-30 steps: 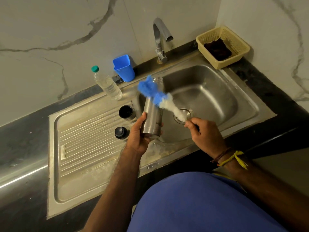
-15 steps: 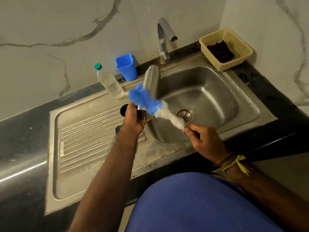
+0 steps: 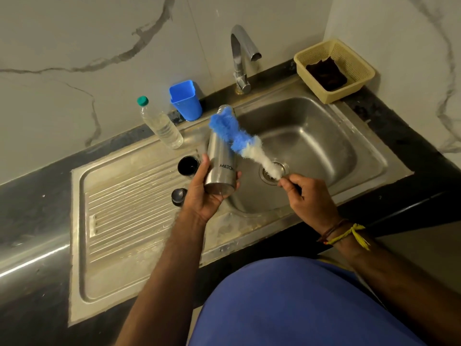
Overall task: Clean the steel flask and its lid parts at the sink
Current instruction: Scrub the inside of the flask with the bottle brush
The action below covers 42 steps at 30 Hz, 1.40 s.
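Over the sink basin (image 3: 324, 136) your left hand (image 3: 203, 196) has its fingers and thumb curled round the lower end of the steel flask (image 3: 220, 158), base toward you and mouth tilted away toward the wall, probably so that anything coming out falls into the basin and not on the draining board (image 3: 129, 208). Your right hand (image 3: 309, 196) pinches the thin handle of the bottle brush (image 3: 239, 141) just below the white bristles, with the blue end lying across the flask's neck; holding it that low likely gives you reach for working the bristles along or into the flask. Both lid parts stand apart on the draining board just left of the flask: an open black cup-shaped piece (image 3: 188, 166) and a dark stopper (image 3: 178, 194) nearer you, seemingly parked there until their turn. No water shows at the tap (image 3: 240, 53). You cannot tell whether the brush tip is inside the mouth or only resting against the outside, because the blue bristles cover the opening. The brush handle is mostly hidden in your right fist, and the flask's inside cannot be seen, so how clean it is stays unknown.
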Each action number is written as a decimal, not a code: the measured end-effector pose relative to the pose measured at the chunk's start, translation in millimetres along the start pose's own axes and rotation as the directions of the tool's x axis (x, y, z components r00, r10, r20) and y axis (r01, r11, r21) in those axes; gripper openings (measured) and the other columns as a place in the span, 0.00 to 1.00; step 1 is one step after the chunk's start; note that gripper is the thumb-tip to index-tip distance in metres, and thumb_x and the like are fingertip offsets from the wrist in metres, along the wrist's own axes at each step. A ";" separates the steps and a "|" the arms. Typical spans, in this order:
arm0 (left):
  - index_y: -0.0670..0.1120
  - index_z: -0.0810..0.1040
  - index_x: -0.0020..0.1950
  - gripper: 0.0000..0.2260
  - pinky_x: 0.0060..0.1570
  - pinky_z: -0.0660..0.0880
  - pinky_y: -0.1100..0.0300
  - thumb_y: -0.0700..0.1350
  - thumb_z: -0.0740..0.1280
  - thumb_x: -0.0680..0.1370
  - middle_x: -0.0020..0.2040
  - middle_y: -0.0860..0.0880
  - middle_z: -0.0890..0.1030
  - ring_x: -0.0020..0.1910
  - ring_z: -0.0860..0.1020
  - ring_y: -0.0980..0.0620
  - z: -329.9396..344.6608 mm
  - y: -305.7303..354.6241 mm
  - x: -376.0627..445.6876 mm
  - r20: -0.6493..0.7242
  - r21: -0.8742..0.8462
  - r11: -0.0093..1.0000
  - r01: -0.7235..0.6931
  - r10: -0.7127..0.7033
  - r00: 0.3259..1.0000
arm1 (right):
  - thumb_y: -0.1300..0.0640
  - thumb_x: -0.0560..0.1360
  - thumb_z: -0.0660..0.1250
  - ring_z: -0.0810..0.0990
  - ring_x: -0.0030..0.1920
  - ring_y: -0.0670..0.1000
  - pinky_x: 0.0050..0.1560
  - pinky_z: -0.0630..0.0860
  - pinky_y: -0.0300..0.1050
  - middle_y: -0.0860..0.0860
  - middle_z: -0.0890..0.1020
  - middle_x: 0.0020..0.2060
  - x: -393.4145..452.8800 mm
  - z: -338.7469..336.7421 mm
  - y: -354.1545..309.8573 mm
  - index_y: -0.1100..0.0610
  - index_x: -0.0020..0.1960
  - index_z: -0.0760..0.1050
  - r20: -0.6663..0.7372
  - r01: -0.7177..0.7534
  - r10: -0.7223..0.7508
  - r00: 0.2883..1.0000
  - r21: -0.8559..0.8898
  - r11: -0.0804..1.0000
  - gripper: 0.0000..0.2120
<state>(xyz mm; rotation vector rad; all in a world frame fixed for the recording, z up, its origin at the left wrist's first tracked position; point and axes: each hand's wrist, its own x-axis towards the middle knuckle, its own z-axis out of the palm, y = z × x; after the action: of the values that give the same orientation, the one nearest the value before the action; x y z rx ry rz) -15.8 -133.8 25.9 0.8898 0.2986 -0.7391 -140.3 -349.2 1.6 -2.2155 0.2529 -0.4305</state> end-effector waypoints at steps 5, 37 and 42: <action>0.40 0.72 0.74 0.30 0.50 0.82 0.48 0.56 0.68 0.76 0.66 0.37 0.80 0.56 0.83 0.40 -6.8 -11.4 -7.0 0.007 0.041 0.998 0.052 -0.052 0.999 | 0.45 0.80 0.59 0.80 0.31 0.49 0.31 0.77 0.51 0.50 0.83 0.32 5.2 0.4 -4.3 0.56 0.45 0.81 -0.022 0.046 -0.048 0.999 -0.056 0.997 0.18; 0.41 0.74 0.71 0.26 0.52 0.82 0.48 0.59 0.65 0.81 0.60 0.37 0.82 0.51 0.82 0.40 20.9 0.4 13.5 -0.045 -0.120 0.992 0.049 -0.055 0.997 | 0.57 0.80 0.66 0.78 0.33 0.39 0.32 0.69 0.27 0.43 0.80 0.31 -20.1 -1.9 -4.3 0.58 0.46 0.83 0.001 -0.028 0.028 1.000 0.011 1.000 0.09; 0.42 0.76 0.69 0.23 0.59 0.78 0.47 0.57 0.66 0.81 0.60 0.40 0.84 0.55 0.84 0.43 31.0 8.8 19.8 -0.070 -0.102 0.994 0.036 -0.043 0.997 | 0.58 0.80 0.66 0.77 0.30 0.41 0.30 0.66 0.28 0.42 0.78 0.30 -26.0 -6.8 -4.1 0.58 0.46 0.83 0.038 0.001 -0.003 0.999 0.057 0.998 0.08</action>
<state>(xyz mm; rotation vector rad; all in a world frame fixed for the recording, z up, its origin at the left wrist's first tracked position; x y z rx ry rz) 2.7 -163.7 39.6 0.8179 0.4153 -0.7227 -166.8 -343.0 3.1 -2.1665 0.2161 -0.3915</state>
